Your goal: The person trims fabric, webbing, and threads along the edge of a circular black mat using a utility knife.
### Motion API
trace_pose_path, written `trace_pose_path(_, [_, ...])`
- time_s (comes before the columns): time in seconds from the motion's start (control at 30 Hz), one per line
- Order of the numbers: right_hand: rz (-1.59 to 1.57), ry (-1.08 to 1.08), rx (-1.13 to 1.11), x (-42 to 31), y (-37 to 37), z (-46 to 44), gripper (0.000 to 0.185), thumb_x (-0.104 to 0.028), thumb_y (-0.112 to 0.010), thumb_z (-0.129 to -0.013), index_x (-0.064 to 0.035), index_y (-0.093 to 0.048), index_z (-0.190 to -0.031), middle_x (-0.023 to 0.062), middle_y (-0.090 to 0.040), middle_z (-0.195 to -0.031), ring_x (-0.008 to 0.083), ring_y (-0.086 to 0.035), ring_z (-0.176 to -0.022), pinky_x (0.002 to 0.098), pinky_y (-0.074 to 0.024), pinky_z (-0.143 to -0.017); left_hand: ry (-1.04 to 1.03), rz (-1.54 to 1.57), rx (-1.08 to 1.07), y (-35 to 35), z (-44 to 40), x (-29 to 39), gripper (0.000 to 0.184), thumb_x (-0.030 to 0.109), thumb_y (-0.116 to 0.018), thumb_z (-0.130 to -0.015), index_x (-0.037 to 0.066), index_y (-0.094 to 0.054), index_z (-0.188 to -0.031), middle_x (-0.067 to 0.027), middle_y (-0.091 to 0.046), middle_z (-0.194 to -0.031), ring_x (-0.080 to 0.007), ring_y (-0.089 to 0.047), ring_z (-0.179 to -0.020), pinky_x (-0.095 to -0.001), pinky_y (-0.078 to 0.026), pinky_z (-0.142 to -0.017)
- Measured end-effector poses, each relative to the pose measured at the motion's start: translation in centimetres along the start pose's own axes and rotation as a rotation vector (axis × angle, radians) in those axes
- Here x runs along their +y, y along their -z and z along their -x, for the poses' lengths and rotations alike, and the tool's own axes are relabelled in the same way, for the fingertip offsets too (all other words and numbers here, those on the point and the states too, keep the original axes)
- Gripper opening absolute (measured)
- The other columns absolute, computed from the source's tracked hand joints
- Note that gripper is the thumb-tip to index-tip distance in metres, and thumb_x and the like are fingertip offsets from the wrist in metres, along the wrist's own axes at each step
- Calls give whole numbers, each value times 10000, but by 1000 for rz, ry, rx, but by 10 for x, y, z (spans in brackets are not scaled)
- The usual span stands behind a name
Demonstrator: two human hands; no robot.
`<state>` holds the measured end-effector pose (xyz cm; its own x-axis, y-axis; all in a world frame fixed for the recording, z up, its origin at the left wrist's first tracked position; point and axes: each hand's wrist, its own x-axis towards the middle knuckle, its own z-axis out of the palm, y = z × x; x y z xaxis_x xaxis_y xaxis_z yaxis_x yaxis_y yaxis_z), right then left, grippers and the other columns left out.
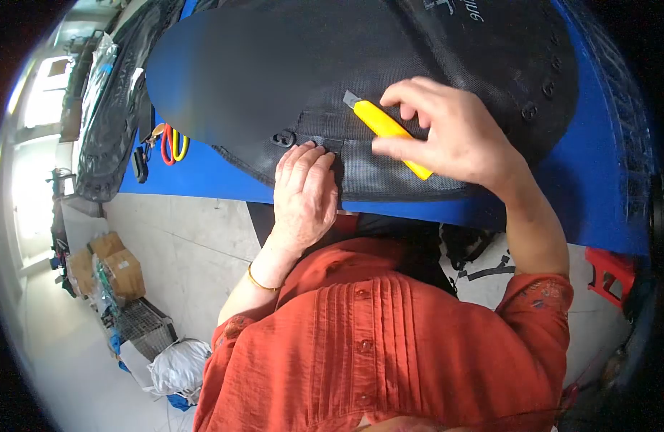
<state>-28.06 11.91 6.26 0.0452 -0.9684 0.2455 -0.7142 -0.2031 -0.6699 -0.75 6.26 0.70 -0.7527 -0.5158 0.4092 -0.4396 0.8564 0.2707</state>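
Note:
My left hand [304,189] is at the near edge of a black mesh fabric piece [447,169], fingers together and fingertips on a dark tab beside a small black metal ring [283,138]. The thumb side is partly hidden. A yellow utility knife [378,120] lies slantwise over the fabric, its short blade exposed and pointing up and left. Above it, my right hand [458,133] has thumb and index finger spread apart. The thumb crosses over the knife's middle; whether it touches is unclear.
The blue table [202,173] holds scissors with red and yellow handles [175,145] at the left, next to plastic-wrapped black pieces [105,151]. Cardboard boxes [116,266], a wire crate [148,324] and a white bag [181,367] are on the floor. A red stool [609,273] stands at right.

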Motion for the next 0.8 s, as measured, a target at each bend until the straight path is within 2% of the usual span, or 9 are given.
trace_pose_path(0.13, [193, 141, -46, 15, -13, 10, 548, -358, -837, -804, -66, -600, -1203, 150, -656, -976, 371, -691, -925, 466, -563, -820, -9, -10, 11, -1, 0, 1, 442, 3, -694, -775, -14, -644, -1213, -175, -624, -1234, -376, -576, -1237, -538, -436, -1118])
trace_pose_path(0.2, [116, 51, -45, 15, -12, 8, 422, -280, -788, -834, -62, -626, -1157, 172, -679, -975, 373, -698, -923, 476, -564, -823, -13, -18, 20, -2, -1, 2, 440, -1, -691, -774, -15, -644, -1211, -175, -626, -1228, -374, -578, -1233, -538, -437, -1116])
trace_pose_path(0.27, [-3, -165, -27, 5, -2, 1, 301, -185, -718, -866, -43, -647, -1122, 201, -700, -929, 377, -711, -880, 472, -569, -785, -12, -31, 31, -1, -3, 3, 406, -18, -680, -774, -7, -648, -1179, -171, -633, -1193, -374, -588, -1206, -532, -445, -1101])
trace_pose_path(0.37, [-192, -216, 216, 26, 3, -5, 280, -199, -678, -921, -10, -651, -1126, 224, -679, -819, 369, -702, -742, 418, -556, -683, 39, 30, 44, 1, -10, 1, 294, -71, -654, -825, 2, -667, -1110, -168, -661, -1162, -388, -612, -1150, -475, -477, -1024])
trace_pose_path(0.4, [-219, -147, 278, 34, 7, -11, 274, -209, -673, -938, -13, -652, -1129, 160, -686, -794, 272, -689, -673, 367, -553, -658, 30, 13, 60, 4, -16, 1, 288, -82, -650, -815, 9, -664, -1088, -162, -661, -1138, -382, -620, -1099, -468, -482, -987])
trace_pose_path(0.47, [-516, -332, 251, 35, 19, -11, 383, -165, -617, -1020, -19, -578, -1371, 14, -625, -865, 58, -593, -733, 225, -514, -676, 13, -6, 98, 2, -27, 4, 294, -86, -649, -814, 11, -666, -1092, -162, -660, -1129, -380, -624, -1082, -471, -480, -982])
trace_pose_path(0.6, [-675, -516, 389, 23, 37, -21, 318, -111, -560, -992, 26, -578, -1279, 75, -645, -831, 127, -626, -686, 267, -529, -640, -73, 32, 150, -4, -57, 20, 297, -71, -655, -838, 9, -667, -1123, -174, -651, -1127, -362, -636, -1050, -439, -509, -932])
trace_pose_path(0.7, [-733, -469, 461, 28, 38, -20, 260, -139, -576, -1001, 15, -595, -1210, 73, -641, -825, 124, -624, -689, 268, -526, -633, -56, 198, 90, -20, -83, 42, 304, 45, -721, -872, 2, -657, -1166, -201, -639, -1177, -387, -638, -1061, -428, -535, -915])
trace_pose_path(0.8, [-732, -521, 489, 30, 41, -20, 225, -171, -598, -1008, 0, -605, -1154, 66, -634, -829, 124, -625, -696, 273, -532, -633, -82, 179, -46, -37, -103, 57, 470, 269, -784, -874, -4, -632, -1226, -218, -627, -1213, -395, -606, -1099, -453, -511, -964])
